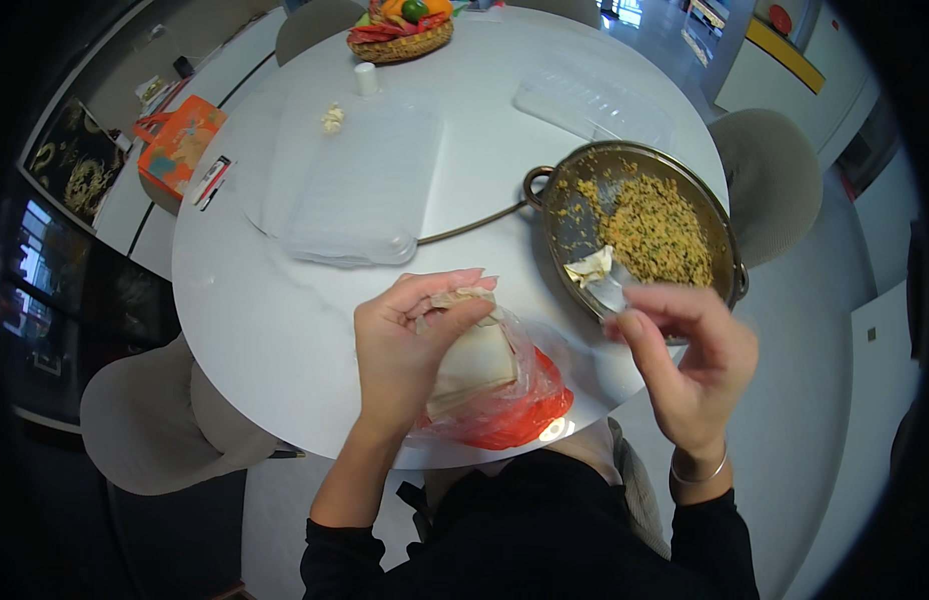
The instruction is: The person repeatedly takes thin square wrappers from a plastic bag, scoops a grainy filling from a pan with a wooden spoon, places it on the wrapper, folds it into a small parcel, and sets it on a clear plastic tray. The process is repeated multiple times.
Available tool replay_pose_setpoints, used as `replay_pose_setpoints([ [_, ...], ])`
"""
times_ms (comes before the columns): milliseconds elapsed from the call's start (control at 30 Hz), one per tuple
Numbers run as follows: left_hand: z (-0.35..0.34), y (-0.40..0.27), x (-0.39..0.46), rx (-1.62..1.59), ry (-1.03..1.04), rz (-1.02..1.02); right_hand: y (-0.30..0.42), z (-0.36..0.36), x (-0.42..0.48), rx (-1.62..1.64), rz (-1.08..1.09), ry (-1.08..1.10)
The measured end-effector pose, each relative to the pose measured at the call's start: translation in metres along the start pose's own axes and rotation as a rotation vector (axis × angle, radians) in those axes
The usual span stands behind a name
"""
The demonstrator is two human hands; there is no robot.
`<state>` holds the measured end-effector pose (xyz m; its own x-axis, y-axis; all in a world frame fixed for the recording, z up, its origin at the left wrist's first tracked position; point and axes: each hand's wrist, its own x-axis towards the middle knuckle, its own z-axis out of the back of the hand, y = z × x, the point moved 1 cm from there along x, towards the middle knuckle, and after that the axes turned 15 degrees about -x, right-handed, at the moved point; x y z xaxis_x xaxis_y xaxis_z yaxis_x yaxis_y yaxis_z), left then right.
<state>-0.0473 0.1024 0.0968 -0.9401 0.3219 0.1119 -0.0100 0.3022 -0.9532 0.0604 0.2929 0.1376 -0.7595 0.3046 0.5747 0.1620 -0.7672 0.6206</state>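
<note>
My left hand (404, 337) holds a pleated dough wrapper (464, 300) between thumb and fingers, above a plastic bag (535, 420) with red parts. A stack of pale square wrappers (475, 364) lies in that bag. My right hand (685, 352) pinches what looks like a small metal spoon or spatula (610, 292) over the near rim of a metal pan. Crumbly yellow filling with green bits (659, 232) fills much of the pan (584, 232). A piece of pale wrapper or packaging (590, 264) sits by the utensil's far end; which of these it is, I cannot tell.
Left of the pan, stacked translucent plastic trays (359, 195) carry a small pleated dumpling (332, 118). A clear plastic lid or tray (577, 97) lies behind the pan. Farther back are a white cap (366, 78) and a wicker fruit basket (404, 49). Chairs (768, 180) surround the round white table (299, 352).
</note>
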Motion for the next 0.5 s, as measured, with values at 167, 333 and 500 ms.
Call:
replay_pose_setpoints([
  [167, 0.024, -0.012, 0.022, -0.164, -0.096, 0.070, -0.043, -0.024, -0.052, -0.116, -0.036, 0.033],
  [333, 0.053, -0.006, 0.046, -0.162, -0.136, 0.001, -0.067, -0.049, -0.094, 0.019, -0.266, -0.008],
  [500, 0.078, -0.010, 0.077, -0.033, -0.207, -0.035, -0.079, -0.074, -0.106, 0.196, -0.386, -0.156],
])
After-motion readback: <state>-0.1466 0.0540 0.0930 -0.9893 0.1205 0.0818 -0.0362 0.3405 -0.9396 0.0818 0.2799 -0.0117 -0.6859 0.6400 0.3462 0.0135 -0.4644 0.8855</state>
